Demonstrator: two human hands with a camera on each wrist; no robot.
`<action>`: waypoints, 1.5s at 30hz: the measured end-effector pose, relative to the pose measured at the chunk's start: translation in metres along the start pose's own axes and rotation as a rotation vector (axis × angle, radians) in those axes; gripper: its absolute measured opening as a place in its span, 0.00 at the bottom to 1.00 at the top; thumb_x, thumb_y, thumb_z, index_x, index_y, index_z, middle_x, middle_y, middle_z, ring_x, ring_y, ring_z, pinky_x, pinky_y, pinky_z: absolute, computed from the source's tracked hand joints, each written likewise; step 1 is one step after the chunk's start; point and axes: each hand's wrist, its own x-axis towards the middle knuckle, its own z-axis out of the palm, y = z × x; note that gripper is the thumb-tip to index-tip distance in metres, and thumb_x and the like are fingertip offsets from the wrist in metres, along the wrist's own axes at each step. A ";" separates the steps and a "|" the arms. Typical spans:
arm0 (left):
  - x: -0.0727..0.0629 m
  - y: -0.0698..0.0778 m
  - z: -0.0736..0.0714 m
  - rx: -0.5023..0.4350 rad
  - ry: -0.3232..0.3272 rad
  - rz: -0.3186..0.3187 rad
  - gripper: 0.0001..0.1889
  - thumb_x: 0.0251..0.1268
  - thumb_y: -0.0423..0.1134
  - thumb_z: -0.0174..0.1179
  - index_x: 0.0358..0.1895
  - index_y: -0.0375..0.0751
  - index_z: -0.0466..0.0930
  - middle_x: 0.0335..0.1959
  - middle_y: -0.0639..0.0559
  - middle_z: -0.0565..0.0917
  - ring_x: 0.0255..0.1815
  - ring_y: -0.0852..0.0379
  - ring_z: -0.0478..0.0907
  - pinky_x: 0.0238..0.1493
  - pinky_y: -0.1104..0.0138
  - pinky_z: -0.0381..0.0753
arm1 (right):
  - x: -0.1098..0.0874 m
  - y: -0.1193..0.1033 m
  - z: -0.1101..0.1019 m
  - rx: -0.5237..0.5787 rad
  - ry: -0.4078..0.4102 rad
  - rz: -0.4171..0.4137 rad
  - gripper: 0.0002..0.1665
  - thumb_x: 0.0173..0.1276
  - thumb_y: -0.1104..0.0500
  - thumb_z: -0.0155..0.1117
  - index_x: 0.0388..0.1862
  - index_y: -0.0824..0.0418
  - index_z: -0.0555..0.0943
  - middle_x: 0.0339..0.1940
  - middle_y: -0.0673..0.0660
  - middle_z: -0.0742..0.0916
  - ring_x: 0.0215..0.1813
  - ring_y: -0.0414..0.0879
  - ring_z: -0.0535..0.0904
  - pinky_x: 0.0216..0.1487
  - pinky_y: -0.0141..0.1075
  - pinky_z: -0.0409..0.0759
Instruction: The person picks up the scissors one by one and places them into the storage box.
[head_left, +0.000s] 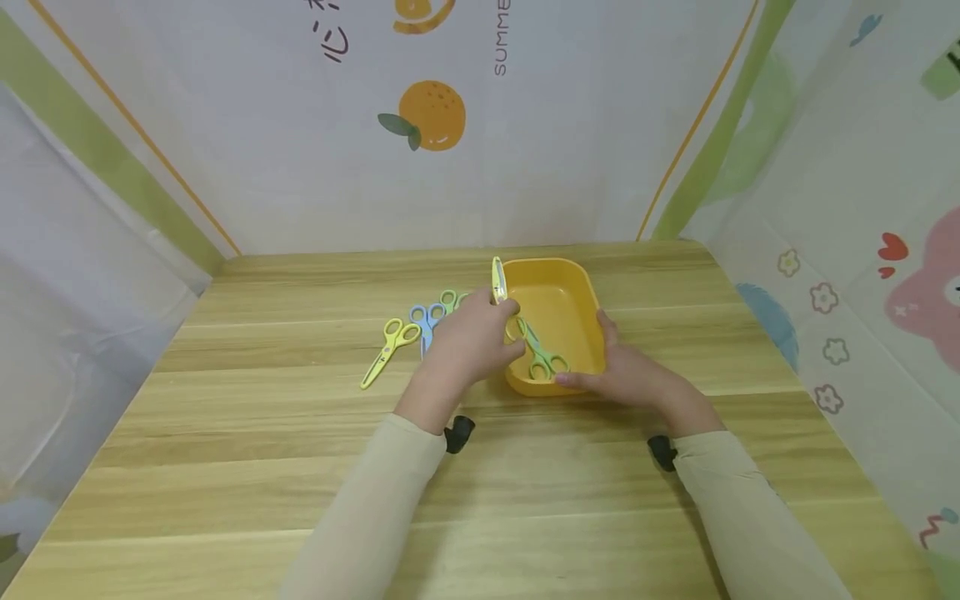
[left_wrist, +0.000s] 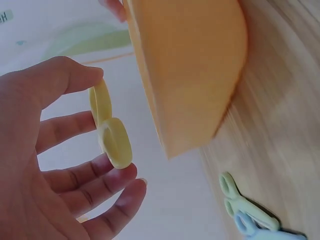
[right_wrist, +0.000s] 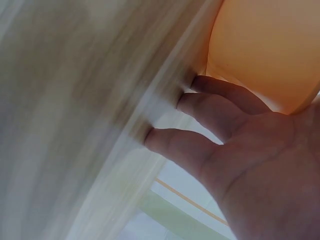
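Yellow plastic: we find the held scissors at the left rim of the tray, pale blade uppermost; their oval loops look smooth in the left wrist view.
Left hand: grip narrow, thumb and fingers pinching the held scissors by the loops.
Right hand: grip holding the tray's near right corner, thumb on the near rim, other fingers spread outside, some fingertips touching the surface.
Tray form: orange-yellow, smooth-walled, a rounded rectangle.
Tray contents: the first green pair, lying aslant, loops towards the near wall.
Left of the tray: the yellow pair, the blue pair and the second green pair; whether the last two touch, we cannot tell.
Lettering: we read the word SUMMER, turned sideways on the white backdrop; the characters to its left are cut by the upper edge.
Print: an orange fruit with grey-green leaves.
Surface texture: wood grain in long, pale bands.
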 end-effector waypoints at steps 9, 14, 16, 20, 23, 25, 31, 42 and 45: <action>0.028 0.026 0.010 0.105 -0.048 0.109 0.22 0.70 0.53 0.66 0.62 0.48 0.83 0.59 0.45 0.82 0.53 0.48 0.82 0.51 0.54 0.87 | -0.002 0.001 0.001 -0.003 0.001 0.005 0.87 0.60 0.20 0.69 0.86 0.64 0.23 0.70 0.82 0.77 0.69 0.67 0.79 0.75 0.62 0.74; 0.036 0.037 0.012 0.122 -0.073 0.117 0.22 0.69 0.53 0.67 0.62 0.49 0.83 0.61 0.45 0.81 0.56 0.48 0.80 0.51 0.52 0.88 | -0.002 0.001 0.002 0.000 -0.001 0.006 0.87 0.61 0.20 0.68 0.86 0.63 0.22 0.70 0.80 0.77 0.69 0.66 0.79 0.75 0.61 0.74; 0.036 0.039 0.013 0.122 -0.079 0.115 0.23 0.69 0.53 0.67 0.63 0.50 0.83 0.62 0.44 0.81 0.57 0.48 0.80 0.51 0.52 0.88 | -0.002 0.001 0.001 0.007 0.001 -0.001 0.86 0.61 0.20 0.68 0.86 0.63 0.23 0.71 0.80 0.77 0.69 0.66 0.79 0.76 0.61 0.73; 0.037 0.042 0.016 0.130 -0.081 0.117 0.22 0.70 0.53 0.67 0.63 0.50 0.82 0.61 0.44 0.81 0.57 0.47 0.82 0.50 0.53 0.89 | -0.001 0.001 0.001 0.007 0.004 -0.016 0.86 0.62 0.21 0.69 0.87 0.63 0.23 0.70 0.79 0.78 0.69 0.65 0.79 0.75 0.61 0.73; 0.038 0.044 0.019 0.127 -0.086 0.113 0.22 0.70 0.51 0.68 0.64 0.51 0.82 0.63 0.44 0.81 0.58 0.46 0.82 0.50 0.53 0.89 | -0.001 0.001 0.000 -0.006 -0.001 -0.021 0.85 0.62 0.22 0.68 0.86 0.65 0.23 0.68 0.79 0.79 0.67 0.64 0.81 0.74 0.61 0.75; 0.039 0.046 0.021 0.127 -0.090 0.114 0.23 0.71 0.50 0.68 0.65 0.52 0.81 0.64 0.44 0.81 0.59 0.46 0.82 0.51 0.54 0.89 | -0.001 0.001 0.000 -0.014 -0.006 -0.020 0.85 0.63 0.22 0.68 0.86 0.66 0.23 0.67 0.78 0.81 0.65 0.63 0.82 0.72 0.60 0.76; 0.041 0.051 0.027 0.123 -0.099 0.145 0.22 0.70 0.48 0.69 0.64 0.49 0.81 0.61 0.44 0.81 0.54 0.48 0.83 0.52 0.56 0.88 | -0.001 0.002 -0.001 -0.001 -0.023 -0.015 0.85 0.63 0.22 0.68 0.86 0.64 0.22 0.64 0.75 0.83 0.60 0.58 0.82 0.71 0.59 0.77; 0.050 0.057 0.043 0.128 -0.079 0.135 0.20 0.70 0.44 0.69 0.62 0.48 0.80 0.55 0.44 0.82 0.43 0.52 0.83 0.39 0.62 0.86 | 0.000 0.003 0.001 0.002 -0.008 -0.025 0.84 0.64 0.23 0.68 0.86 0.65 0.23 0.69 0.80 0.79 0.69 0.66 0.79 0.77 0.62 0.72; 0.053 0.060 0.047 0.105 -0.081 0.113 0.19 0.71 0.43 0.68 0.62 0.48 0.79 0.55 0.44 0.81 0.37 0.53 0.82 0.34 0.62 0.85 | -0.001 0.003 0.002 -0.001 -0.003 -0.023 0.84 0.64 0.22 0.68 0.86 0.65 0.23 0.68 0.80 0.79 0.69 0.66 0.79 0.77 0.62 0.71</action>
